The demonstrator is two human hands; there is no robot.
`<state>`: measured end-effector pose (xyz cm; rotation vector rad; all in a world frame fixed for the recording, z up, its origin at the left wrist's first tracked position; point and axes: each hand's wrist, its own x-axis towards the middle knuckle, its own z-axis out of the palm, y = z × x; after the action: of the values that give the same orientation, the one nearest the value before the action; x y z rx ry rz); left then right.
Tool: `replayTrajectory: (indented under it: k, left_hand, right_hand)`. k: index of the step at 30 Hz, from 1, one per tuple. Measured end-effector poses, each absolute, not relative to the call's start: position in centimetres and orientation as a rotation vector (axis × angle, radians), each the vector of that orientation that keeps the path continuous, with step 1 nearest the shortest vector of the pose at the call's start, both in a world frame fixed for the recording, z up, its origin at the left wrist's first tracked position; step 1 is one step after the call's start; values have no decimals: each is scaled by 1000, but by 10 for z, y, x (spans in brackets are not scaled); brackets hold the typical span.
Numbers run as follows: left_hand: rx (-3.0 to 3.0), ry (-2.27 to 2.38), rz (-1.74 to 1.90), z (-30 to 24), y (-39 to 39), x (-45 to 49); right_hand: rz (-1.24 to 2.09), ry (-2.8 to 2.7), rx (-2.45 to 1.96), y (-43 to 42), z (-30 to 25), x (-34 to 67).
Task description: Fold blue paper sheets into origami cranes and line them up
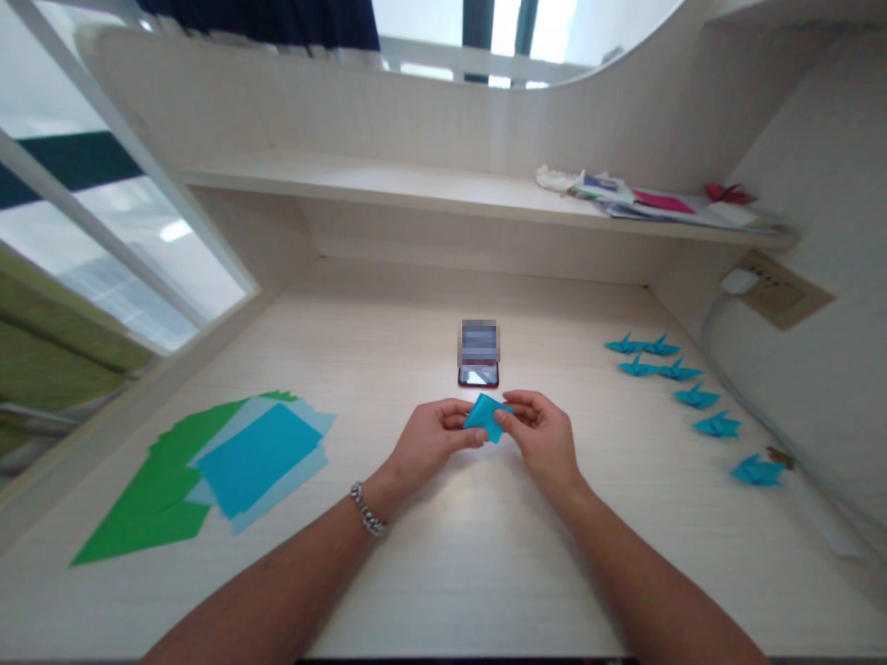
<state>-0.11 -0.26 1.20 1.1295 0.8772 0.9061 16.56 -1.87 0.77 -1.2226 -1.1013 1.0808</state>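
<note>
A small folded piece of blue paper (488, 415) is held between my two hands, a little above the desk. My left hand (438, 436) pinches its left side, thumb below and fingers behind. On the right side, my right hand (542, 432) grips it with the thumb pressed on its front face. The fingertips behind the paper are partly hidden. Just beyond the paper lies a phone (478, 373), its screen partly blurred out. A chain bracelet circles my left wrist.
Blue paper sheets (260, 457) overlap green sheets (139, 508) at the left. Several folded blue paper cranes (717, 424) line the right side, near a cable (713, 356) running from a wall socket (786, 288). Papers (624, 194) lie on the shelf (388, 189) above.
</note>
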Motion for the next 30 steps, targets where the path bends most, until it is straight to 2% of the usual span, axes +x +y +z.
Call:
replayTrajectory:
  k: [14,22,30]
  left_hand:
    - [1124,847,840,10,-4,-1]
    - [1170,906,960,8,-5,0]
    - [1239,968,1038,13,-5,-2]
  right_hand:
    - [1071,-1145,-1235,-18,6,167]
    - [1168,-1079,-1163,-21,8,162]
    - [1049,-1274,-1218,-24,8,165]
